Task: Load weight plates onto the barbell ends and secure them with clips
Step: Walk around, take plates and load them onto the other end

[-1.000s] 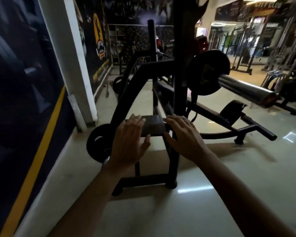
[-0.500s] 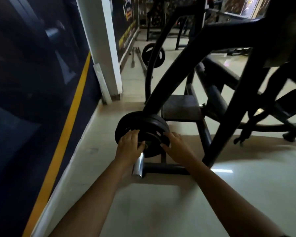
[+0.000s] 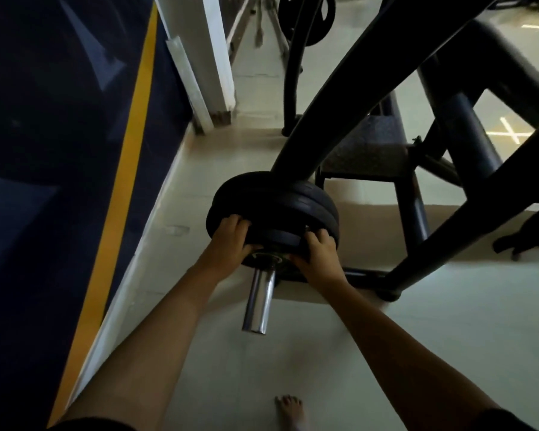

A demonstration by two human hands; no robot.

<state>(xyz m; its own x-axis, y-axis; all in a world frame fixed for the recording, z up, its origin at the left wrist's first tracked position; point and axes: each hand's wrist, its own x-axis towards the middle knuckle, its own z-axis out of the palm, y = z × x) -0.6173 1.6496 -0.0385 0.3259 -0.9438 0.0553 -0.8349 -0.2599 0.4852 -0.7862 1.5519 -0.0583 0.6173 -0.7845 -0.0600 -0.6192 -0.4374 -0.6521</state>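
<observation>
A stack of black weight plates (image 3: 274,206) sits on a chrome storage peg (image 3: 257,301) low on the black rack. My left hand (image 3: 229,241) grips the left rim of the front plate, fingers curled over its edge. Gripping the right rim of the same plate is my right hand (image 3: 316,255). The peg's shiny end sticks out toward me, below the hands. The barbell is out of view and no clips are visible.
The black rack frame (image 3: 349,98) slants over the plates, with a dark step plate (image 3: 367,150) behind. A blue wall with a yellow stripe (image 3: 119,169) runs along the left. Another plate (image 3: 307,15) hangs farther back. My bare foot (image 3: 288,410) stands on the pale floor.
I have bent down toward the rack's low peg. Both hands went from hovering in the air to closing on the rim of the front plate.
</observation>
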